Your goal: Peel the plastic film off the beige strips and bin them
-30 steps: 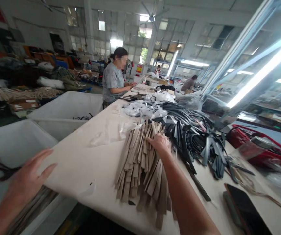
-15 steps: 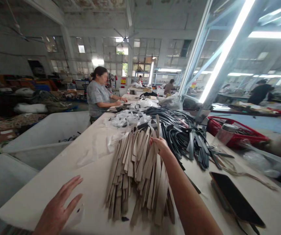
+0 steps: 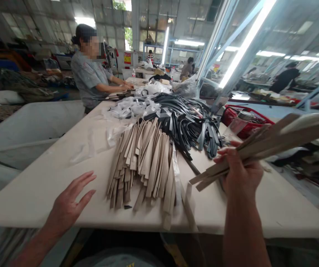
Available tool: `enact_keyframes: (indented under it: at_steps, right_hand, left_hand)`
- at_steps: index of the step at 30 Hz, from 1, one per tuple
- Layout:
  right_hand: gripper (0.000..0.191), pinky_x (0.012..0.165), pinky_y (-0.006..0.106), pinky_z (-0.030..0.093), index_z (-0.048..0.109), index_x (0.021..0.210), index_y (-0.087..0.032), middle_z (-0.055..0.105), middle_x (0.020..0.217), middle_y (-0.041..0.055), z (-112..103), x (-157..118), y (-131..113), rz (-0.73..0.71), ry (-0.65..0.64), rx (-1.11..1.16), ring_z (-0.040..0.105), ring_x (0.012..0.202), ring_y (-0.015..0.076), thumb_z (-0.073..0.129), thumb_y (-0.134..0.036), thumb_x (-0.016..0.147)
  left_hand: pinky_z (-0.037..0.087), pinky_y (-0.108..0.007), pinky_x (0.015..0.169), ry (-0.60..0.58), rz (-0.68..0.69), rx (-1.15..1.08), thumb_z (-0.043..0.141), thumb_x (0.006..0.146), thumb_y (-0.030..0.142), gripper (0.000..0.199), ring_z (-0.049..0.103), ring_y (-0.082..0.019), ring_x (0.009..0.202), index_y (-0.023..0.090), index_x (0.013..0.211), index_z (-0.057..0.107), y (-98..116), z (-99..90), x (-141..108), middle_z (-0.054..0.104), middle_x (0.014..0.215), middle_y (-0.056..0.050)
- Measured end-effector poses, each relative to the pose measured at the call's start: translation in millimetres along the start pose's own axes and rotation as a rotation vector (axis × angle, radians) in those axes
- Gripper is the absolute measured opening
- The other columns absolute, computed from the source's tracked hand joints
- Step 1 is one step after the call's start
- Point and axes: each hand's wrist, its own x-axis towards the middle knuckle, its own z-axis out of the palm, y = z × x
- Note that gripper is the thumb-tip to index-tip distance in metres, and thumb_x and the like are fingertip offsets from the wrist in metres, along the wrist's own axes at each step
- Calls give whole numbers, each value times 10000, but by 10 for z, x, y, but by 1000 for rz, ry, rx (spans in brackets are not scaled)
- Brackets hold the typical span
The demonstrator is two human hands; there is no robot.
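My right hand [image 3: 241, 170] is closed around several beige flat strips [image 3: 282, 137], raised over the right side of the table. The strips stick out past both sides of the fist, their longer ends reaching the right edge of view. A large fanned pile of similar beige strips [image 3: 145, 159] lies in the middle of the table [image 3: 73, 193]. To the left of that pile is my left hand [image 3: 70, 204], fingers apart and holding nothing. Black strips [image 3: 187, 126] lie heaped behind the beige pile.
Clear plastic wrapping [image 3: 131, 107] lies beyond the pile. A red basket [image 3: 227, 115] and a lidded clear jar [image 3: 241, 120] stand at the right. White bins [image 3: 37, 122] flank the table's left edge. A co-worker [image 3: 89, 70] works with both hands at the far left side.
My right hand has pulled several beige strips off the pile and carried them right. My left hand stays open. The view has tilted downward, and the phone on the right no longer shows.
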Motion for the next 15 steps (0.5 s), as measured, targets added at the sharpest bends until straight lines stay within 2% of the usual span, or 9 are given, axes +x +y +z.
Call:
enact_keyframes:
  at_steps: [2, 4, 6, 8, 10, 12, 15]
  right_hand:
    - [277, 501, 237, 477, 674, 964, -179, 670, 718, -2, -164, -214, 283, 157, -21, -50, 604, 569, 135, 760, -362, 775]
    - [265, 547, 256, 507, 667, 914, -171, 667, 721, 3, -274, -344, 466, 241, -47, -49, 625, 608, 147, 764, -365, 763]
    - [246, 566, 257, 512, 658, 879, -175, 660, 729, -1, -359, -360, 455, 251, -51, -20, 617, 607, 139, 768, -353, 749]
    - [236, 513, 222, 471, 650, 878, -189, 631, 690, -24, -440, -285, 277, 266, -93, -10, 568, 548, 111, 761, -352, 748]
    - [262, 423, 196, 385, 646, 891, -188, 563, 585, -50, -506, -178, 66, 332, -238, -83, 484, 459, 90, 735, -400, 766]
    - [325, 379, 196, 323, 637, 885, -170, 492, 509, -66, -525, -106, -32, 443, -442, -257, 418, 405, 82, 681, -479, 793]
    - [329, 374, 207, 324, 595, 781, -158, 469, 480, -65, -439, -115, 169, 590, -631, -487, 402, 386, 80, 632, -484, 813]
  left_hand:
    - [448, -389, 1061, -25, 31, -14, 521, 930, 359, 387, 568, -241, 1208, 244, 1300, 528, 98, 44, 44, 572, 1335, -77]
    - [460, -363, 1049, -47, 76, -47, 531, 927, 342, 383, 577, -225, 1198, 245, 1298, 532, 212, 86, 104, 580, 1331, -74]
    - [467, -344, 1040, -69, 120, -100, 546, 921, 317, 372, 584, -211, 1190, 249, 1287, 542, 337, 124, 179, 587, 1326, -72]
    - [472, -337, 1032, -96, 158, -164, 565, 912, 291, 357, 588, -204, 1187, 249, 1267, 561, 474, 159, 263, 599, 1317, -73]
    - [478, -332, 1022, -121, 197, -246, 581, 902, 258, 335, 594, -201, 1180, 244, 1237, 589, 635, 187, 350, 618, 1297, -75]
    - [487, -316, 1004, -144, 227, -365, 591, 894, 224, 305, 610, -193, 1157, 244, 1197, 621, 835, 183, 438, 645, 1262, -71]
    - [508, -284, 950, -236, 198, -631, 565, 917, 232, 252, 646, -173, 1085, 260, 1152, 650, 1210, 45, 575, 697, 1164, -54]
